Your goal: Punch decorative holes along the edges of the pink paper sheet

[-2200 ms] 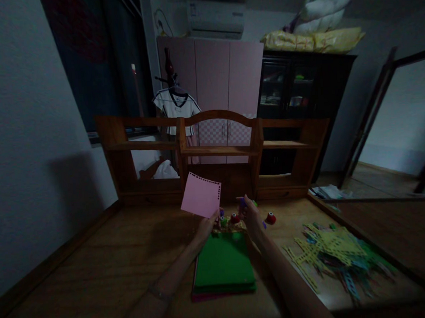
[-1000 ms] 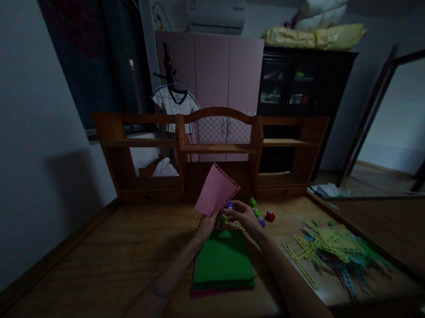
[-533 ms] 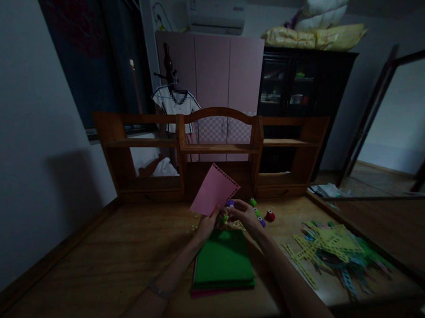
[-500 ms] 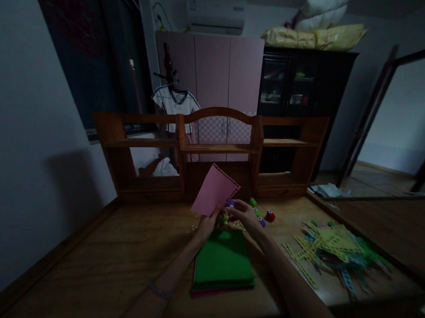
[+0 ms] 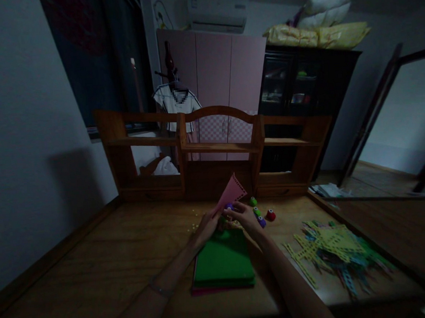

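My left hand [image 5: 206,226] is closed on a pink sheet [image 5: 229,194] with a row of punched holes along its far edge. The sheet stands tilted, seen at a slant. Close to it, my right hand [image 5: 245,216] has its fingers around a small purple craft punch [image 5: 229,207] near the sheet's near right edge; whether the sheet is in its slot I cannot make out. A stack of green sheets [image 5: 224,261] with pink at the bottom lies below my hands. Beside my right hand stand green punches [image 5: 253,201], a second purple punch [image 5: 261,221] and a red punch [image 5: 270,215].
Yellow, green and blue punched strips [image 5: 336,247] are heaped on the table's right side. Small pale paper bits [image 5: 195,226] lie left of my hands. A wooden shelf unit [image 5: 219,149] runs along the table's back edge.
The pink sheet has turned in my left hand and dropped lower to the right, now seen more edge-on. My right hand stays at nearly the same place with the purple punch.
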